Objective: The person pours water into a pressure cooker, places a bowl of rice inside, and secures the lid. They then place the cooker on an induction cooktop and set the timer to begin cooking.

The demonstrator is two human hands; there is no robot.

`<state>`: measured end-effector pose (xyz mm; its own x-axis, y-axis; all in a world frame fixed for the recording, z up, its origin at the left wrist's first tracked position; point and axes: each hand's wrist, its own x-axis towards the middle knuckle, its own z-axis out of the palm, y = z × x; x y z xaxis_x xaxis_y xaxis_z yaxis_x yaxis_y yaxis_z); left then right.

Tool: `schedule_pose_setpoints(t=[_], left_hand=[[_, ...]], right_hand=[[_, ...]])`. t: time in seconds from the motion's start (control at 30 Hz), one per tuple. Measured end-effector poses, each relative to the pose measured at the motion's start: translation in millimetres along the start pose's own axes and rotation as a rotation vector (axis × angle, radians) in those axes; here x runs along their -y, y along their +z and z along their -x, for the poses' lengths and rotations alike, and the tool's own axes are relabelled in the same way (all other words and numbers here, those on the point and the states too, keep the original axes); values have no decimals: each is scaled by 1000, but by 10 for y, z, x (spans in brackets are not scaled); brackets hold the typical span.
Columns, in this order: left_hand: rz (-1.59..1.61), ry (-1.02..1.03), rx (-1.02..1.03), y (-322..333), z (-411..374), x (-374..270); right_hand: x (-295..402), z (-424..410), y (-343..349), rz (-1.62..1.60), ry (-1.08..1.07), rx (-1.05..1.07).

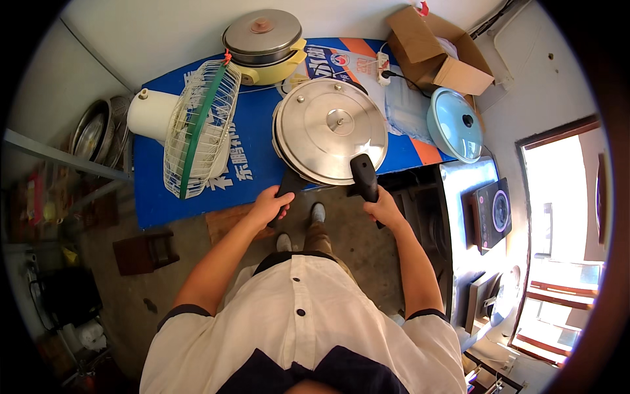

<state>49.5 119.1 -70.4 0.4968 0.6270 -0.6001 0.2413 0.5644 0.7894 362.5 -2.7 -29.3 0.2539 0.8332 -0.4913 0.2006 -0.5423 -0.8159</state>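
A large metal pressure cooker (327,135) sits near the front edge of the blue table, its round lid in place over the pot. Two long black handles stick out towards me, spread apart from each other. My left hand (270,207) is wrapped around the left handle (291,184), which comes out from below the lid's rim. Around the right handle (363,172), which lies higher and overlaps the lid's front edge, my right hand (385,209) is closed. Small valve fittings stand on the lid's far side, with a knob at its centre.
A white electric fan (199,130) lies left of the cooker. Behind it stands a yellow electric pot (266,44). A power strip (383,69), a cardboard box (428,44) and a light-blue lidded pot (455,125) are to the right. An induction cooktop (492,215) rests on a metal counter.
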Motion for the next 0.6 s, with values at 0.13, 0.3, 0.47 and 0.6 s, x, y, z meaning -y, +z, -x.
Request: schedule_pose_setpoints(t=[0.13, 0.3, 0.47, 0.6], left_hand=[[22, 5, 17, -17, -4, 15], [4, 3, 8, -5, -30, 18], [11, -1, 10, -1, -22, 15], [20, -5, 19, -18, -9, 13]], right_hand=[[20, -23, -60, 9, 0, 20], [48, -82, -174, 48, 4, 47], [107, -85, -212, 87, 1, 60], [190, -66, -216, 125, 7, 58]])
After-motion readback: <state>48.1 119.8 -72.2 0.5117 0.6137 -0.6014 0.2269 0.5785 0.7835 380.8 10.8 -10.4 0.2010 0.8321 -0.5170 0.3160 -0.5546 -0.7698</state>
